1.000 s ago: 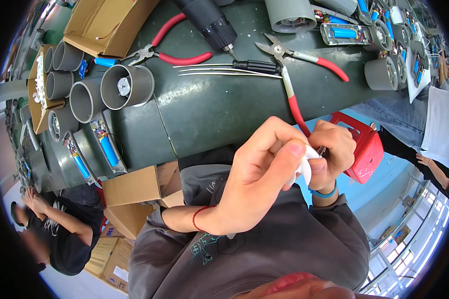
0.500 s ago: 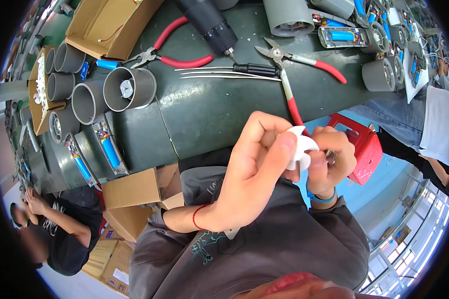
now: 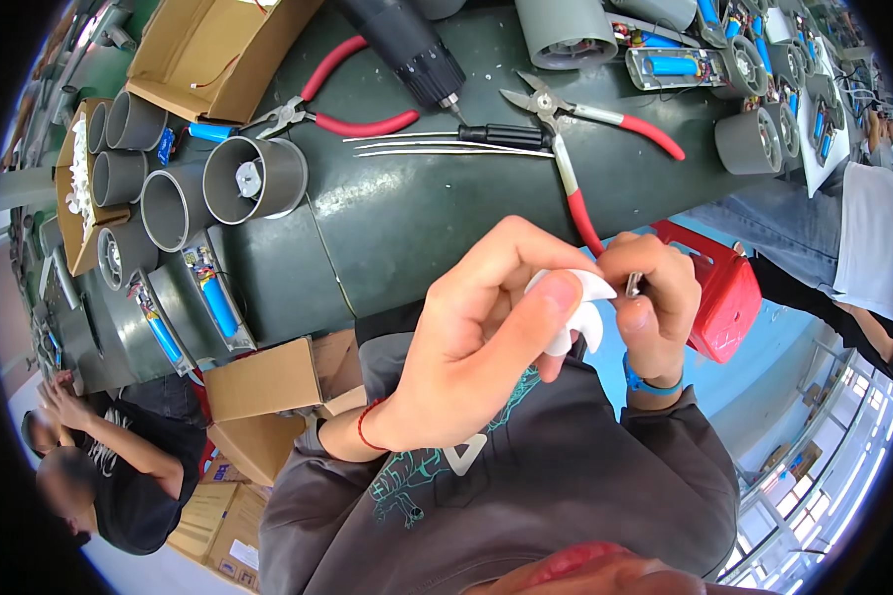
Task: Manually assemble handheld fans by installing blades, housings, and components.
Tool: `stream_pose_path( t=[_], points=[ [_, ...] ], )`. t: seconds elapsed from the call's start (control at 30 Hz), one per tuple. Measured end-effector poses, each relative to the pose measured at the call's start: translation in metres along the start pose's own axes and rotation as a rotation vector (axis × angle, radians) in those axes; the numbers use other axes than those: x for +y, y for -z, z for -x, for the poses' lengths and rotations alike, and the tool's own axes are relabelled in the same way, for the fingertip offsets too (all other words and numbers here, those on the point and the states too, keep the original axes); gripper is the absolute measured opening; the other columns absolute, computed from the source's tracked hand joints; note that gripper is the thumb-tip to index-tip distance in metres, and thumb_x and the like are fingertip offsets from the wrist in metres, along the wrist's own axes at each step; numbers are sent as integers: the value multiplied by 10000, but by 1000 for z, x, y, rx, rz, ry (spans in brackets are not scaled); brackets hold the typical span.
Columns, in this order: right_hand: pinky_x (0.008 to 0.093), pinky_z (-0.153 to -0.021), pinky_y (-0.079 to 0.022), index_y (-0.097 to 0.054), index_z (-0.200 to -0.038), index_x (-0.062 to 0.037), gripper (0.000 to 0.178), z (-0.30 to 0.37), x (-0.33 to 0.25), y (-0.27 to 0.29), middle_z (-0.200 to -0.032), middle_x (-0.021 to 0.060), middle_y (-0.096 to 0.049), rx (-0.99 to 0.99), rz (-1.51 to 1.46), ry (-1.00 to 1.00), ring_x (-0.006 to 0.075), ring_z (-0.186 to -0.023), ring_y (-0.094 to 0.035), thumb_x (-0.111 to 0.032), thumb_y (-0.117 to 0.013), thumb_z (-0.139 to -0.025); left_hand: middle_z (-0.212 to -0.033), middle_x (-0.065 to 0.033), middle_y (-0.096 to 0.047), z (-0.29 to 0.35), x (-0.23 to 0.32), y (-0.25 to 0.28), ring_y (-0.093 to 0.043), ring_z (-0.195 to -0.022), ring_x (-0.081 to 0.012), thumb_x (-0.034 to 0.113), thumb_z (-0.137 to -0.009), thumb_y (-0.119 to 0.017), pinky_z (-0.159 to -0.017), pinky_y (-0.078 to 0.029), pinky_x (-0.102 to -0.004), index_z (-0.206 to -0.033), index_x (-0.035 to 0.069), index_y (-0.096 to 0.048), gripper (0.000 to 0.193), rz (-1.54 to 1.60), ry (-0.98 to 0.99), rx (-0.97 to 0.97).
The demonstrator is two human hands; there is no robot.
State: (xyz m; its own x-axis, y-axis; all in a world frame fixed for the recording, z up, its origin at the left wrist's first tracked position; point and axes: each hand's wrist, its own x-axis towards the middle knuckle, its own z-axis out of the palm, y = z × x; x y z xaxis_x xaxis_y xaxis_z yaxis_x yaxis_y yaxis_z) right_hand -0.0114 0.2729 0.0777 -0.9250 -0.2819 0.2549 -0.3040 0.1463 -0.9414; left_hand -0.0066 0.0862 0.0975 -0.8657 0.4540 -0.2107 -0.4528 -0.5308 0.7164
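My left hand [image 3: 466, 347] is closed, its thumb and fingers pinching a white curved-blade fan wheel [image 3: 587, 319] in front of my chest. Part of the wheel is hidden behind the thumb. Just to its right, my right hand [image 3: 662, 297] is curled with thumb and forefinger around a small shiny metal piece [image 3: 634, 285], too small to name exactly. A narrow gap lies between the metal piece and the white blades. Beyond my hands, diagonal cutters with red handles [image 3: 580, 203] lie spread on the dark green table [image 3: 407, 223].
A black-handled screwdriver [image 3: 501, 137], thin metal rods, a black electric driver [image 3: 407, 50] and red-handled pliers [image 3: 342, 124] lie farther back. Grey cylinders [image 3: 174, 213] crowd the left, with blue-battery assemblies [image 3: 218, 302]. An open carton [image 3: 263, 377] stands below the table edge; a red stool [image 3: 729, 297] is right.
My hands have drawn apart. The left has shifted slightly left with the fan wheel, and the small metal piece now shows separately in my right fingers.
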Motion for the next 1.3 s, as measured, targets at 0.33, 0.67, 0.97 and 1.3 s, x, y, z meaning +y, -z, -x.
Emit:
stream_pose_path(
  t=[0.33,0.67,0.97,1.3],
  points=[
    [270,-440,-381,-615,-829,13,303,-5,4,1,-644,81,-584,-53,104,44,176,-483,-518,-280,-689,-830,-853,-105,-614,-4,3,-1,-530,-577,-78,147,-979,-447,-515,-426,-208,-1047,-42,-520,213,-112,3,-1],
    [271,-431,-375,-614,-819,7,311,-6,5,0,-644,75,-587,-50,159,62,176,-481,-519,-294,-693,-825,-840,-100,-614,-5,3,-1,-523,-569,-77,144,-974,-445,-501,-413,-203,-1036,-36,-528,207,-146,3,18],
    [279,-411,-365,-584,-722,-14,294,-9,5,-2,-564,58,-534,-4,260,155,192,-439,-506,-277,-691,-801,-840,-79,-597,-5,2,-1,-498,-570,-59,170,-984,-440,-503,-389,-193,-1027,-21,-516,210,-101,28,-1],
    [277,-379,-318,-565,-699,-29,277,-2,16,-9,-525,31,-480,100,398,287,179,-390,-441,-265,-682,-785,-837,-72,-577,-3,-11,0,-489,-568,-75,196,-1006,-403,-522,-389,-210,-1039,-2,-491,220,-5,44,24]
  ],
)
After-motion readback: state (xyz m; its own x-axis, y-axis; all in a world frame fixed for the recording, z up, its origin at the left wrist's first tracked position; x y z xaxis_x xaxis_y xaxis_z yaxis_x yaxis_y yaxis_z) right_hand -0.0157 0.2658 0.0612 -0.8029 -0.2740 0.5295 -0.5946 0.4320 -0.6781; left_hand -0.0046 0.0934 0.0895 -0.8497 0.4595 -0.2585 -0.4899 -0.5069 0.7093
